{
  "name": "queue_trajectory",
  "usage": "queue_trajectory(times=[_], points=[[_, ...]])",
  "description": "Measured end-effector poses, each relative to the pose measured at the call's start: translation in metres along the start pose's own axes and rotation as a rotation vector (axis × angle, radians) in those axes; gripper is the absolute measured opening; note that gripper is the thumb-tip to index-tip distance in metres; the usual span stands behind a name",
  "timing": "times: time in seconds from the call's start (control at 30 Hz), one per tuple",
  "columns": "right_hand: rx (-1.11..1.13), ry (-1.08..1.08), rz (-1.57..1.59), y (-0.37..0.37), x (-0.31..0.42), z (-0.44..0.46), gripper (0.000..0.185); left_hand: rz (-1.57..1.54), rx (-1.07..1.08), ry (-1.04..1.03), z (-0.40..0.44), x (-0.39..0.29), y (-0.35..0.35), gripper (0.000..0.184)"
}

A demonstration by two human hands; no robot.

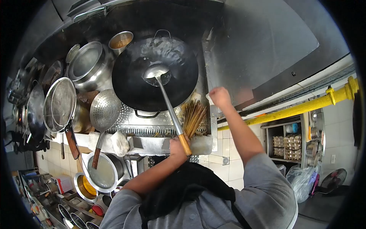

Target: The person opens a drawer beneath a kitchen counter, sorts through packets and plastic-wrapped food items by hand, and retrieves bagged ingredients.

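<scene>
Along the front of the long silver metal counter [150, 145], the main danger is coming from long handles sticking out towards the person. The wide black round-bottomed wok [129, 78] is sitting on the counter, and a wet-looking patch is shining inside it; if that metal is hot, bare skin brushing its rim could be getting burned. Below the front edge, a round silver metal pot of cloudy liquid [103, 189] is standing under the brown-handled perforated metal skimmer [105, 108], so a bumped handle could be tipping the skimmer down and causing a splash. The silver ladle with a pale wooden grip [168, 103] is resting its bowl in the wok and crossing the near rim; a forearm catching that grip could be swinging the bowl and flicking out anything wet. The bundled brown bamboo brush [195, 116] is lying just beside the shaft, where a sideways roll could be shoving it. The left hand [177, 147] is sitting right by the ladle's grip, but I cannot tell whether its fingers are gripping it. The right hand [220, 96] is hovering near the counter's right side, its fingers seemingly curling; whether they are holding anything is staying hidden.
</scene>
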State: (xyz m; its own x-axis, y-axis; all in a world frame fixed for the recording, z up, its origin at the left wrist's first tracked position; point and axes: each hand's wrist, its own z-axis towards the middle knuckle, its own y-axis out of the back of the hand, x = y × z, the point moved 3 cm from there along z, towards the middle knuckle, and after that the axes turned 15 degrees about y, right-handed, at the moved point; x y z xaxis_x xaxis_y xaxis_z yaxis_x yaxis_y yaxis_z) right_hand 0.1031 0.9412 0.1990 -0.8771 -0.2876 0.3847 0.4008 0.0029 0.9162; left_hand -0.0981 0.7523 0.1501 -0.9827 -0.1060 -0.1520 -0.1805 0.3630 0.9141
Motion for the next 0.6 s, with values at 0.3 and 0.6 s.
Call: queue_trajectory(times=[0.3,0.6], points=[[0.420,-0.019,-0.301,-0.106,-0.038,0.065,0.021,-0.080,0.164,-0.080,-0.031,0.018,0.078,0.062],[0.332,0.065,-0.322,-0.050,0.004,0.059,0.022,-0.172,0.249,0.020,-0.040,0.046,0.091,0.070]])
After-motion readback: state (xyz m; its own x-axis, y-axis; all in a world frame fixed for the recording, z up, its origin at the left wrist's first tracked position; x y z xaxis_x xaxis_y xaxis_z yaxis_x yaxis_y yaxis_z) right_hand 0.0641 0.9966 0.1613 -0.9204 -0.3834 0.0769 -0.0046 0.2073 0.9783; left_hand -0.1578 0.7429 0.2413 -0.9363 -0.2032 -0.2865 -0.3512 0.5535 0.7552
